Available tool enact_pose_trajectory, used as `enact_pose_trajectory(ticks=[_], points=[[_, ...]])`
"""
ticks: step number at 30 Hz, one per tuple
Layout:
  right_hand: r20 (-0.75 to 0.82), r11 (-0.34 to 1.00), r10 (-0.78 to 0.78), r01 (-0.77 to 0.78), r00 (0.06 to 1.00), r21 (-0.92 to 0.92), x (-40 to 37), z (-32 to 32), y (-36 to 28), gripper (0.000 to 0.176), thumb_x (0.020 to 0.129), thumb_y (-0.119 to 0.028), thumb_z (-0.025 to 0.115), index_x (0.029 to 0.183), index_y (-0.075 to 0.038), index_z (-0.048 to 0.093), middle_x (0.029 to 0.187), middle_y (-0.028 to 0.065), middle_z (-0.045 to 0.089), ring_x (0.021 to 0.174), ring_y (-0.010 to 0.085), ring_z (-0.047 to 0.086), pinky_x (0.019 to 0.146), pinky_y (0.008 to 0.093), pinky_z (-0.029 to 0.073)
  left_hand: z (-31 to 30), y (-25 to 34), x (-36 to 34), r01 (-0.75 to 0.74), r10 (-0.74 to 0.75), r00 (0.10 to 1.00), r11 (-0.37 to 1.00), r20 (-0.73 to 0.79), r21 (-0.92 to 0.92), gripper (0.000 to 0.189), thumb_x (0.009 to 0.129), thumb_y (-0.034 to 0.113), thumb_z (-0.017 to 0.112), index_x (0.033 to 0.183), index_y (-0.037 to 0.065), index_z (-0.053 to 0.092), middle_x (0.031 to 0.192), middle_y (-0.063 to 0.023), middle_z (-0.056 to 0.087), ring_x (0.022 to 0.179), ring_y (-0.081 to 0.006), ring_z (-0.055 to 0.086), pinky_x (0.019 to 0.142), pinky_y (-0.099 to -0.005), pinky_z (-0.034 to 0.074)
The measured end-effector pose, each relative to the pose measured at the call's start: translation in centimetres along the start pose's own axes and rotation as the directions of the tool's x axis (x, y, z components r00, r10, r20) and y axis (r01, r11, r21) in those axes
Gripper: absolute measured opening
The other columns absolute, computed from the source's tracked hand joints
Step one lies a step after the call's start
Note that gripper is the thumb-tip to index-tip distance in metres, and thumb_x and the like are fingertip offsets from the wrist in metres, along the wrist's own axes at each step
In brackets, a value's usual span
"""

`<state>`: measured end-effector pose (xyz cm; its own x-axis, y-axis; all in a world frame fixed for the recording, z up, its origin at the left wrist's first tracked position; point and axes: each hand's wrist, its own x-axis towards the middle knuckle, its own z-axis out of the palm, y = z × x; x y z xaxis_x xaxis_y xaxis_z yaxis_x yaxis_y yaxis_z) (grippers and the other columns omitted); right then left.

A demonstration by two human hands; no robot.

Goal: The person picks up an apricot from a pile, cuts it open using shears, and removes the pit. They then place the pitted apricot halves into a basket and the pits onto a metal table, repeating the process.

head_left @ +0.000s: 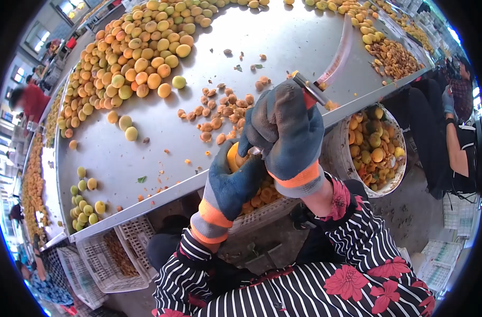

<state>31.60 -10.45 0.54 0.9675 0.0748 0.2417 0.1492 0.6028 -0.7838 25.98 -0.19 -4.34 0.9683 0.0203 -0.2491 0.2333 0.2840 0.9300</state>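
Observation:
In front of me, over the table's near edge, my left hand [235, 177] is closed around an orange apricot [234, 158]. My right hand [286, 129] is wrapped round a metal hand tool [310, 89] with a red part, and its knuckles are up. At the lower side of that fist, a bit of metal shows against the fruit; the exact contact is hidden by the fingers. Both hands wear blue-grey coated gloves with orange cuffs. Just beyond them, brown apricot stones [227, 111] lie scattered on the metal table [161, 140].
A big heap of apricots [140, 58] covers the table's far left; greener ones [85, 208] sit at the near left corner. Halved fruit fills a white bucket [375, 150] and a crate [262, 195] below. White crates [111, 259] stand underneath. Another person [452, 137] sits at right.

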Motion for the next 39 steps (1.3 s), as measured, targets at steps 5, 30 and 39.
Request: enact_pose_trajectory(ticks=[5, 30, 39], points=[[-0.072, 0.997, 0.035, -0.03, 0.997, 0.07, 0.5, 0.4, 1.3, 0.039, 0.102, -0.034, 0.05, 0.07, -0.013, 0.038, 0.055, -0.0025, 0.033, 0.044, 0.0082, 0.031, 0.04, 0.0259, 0.028, -0.5, 0.1, 0.1, 0.003, -0.003, 1.0, 1.0, -0.01, -0.026, 0.028, 0.093, 0.015, 0.063, 0.117, 0.005, 0.053, 0.084, -0.0018, 0.061, 0.064, -0.0057, 0.057, 0.053, -0.0213, 0.045], [-0.415, 0.874, 0.481, -0.387, 0.772, 0.293, 2.5, 0.6, 4.1, 0.038, 0.099, -0.041, 0.055, 0.073, -0.019, 0.037, 0.057, -0.0056, 0.025, 0.048, 0.0094, 0.029, 0.044, 0.0295, 0.034, -2.3, -1.0, 1.9, -0.375, 0.475, 0.88, 0.722, -0.023, 0.582, 0.032, 0.082, 0.006, 0.065, 0.11, 0.0, 0.05, 0.089, -0.0169, 0.062, 0.078, -0.0248, 0.064, 0.071, -0.0358, 0.051], [-0.306, 0.875, 0.447, -0.339, 0.841, 0.347, 2.5, 0.0, 4.8, 0.038, 0.099, -0.04, 0.055, 0.074, -0.018, 0.037, 0.057, -0.005, 0.025, 0.049, 0.0104, 0.029, 0.046, 0.0292, 0.035, -1.5, -0.9, 1.3, -0.368, 0.497, 0.866, 0.705, -0.053, 0.606, 0.047, 0.078, 0.002, 0.07, 0.118, 0.0, 0.044, 0.104, -0.0193, 0.06, 0.095, -0.0275, 0.064, 0.082, -0.0355, 0.05]])
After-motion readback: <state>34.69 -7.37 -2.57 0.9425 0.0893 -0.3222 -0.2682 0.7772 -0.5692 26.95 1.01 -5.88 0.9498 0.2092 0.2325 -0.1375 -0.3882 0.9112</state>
